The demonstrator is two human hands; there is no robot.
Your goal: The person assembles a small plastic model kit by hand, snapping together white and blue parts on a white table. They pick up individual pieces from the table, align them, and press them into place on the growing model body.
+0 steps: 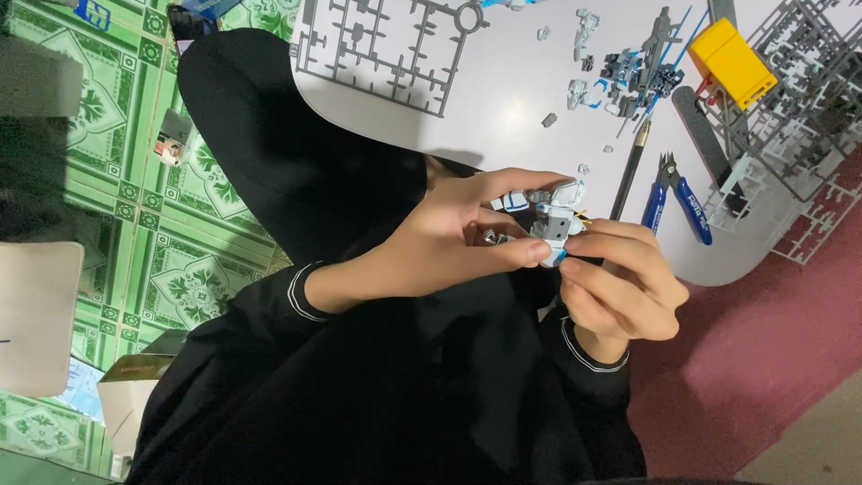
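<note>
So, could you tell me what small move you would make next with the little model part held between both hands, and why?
Probably press the small white model part gently together. The left hand pinches it from one side and the right hand steadies it from below, above the white table, so it looks mid-assembly. The blue nippers lie untouched nearby.

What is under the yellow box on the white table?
The yellow box lies on grey part frames and a dark flat tool on the white table. Anything directly beneath it is covered.
</note>
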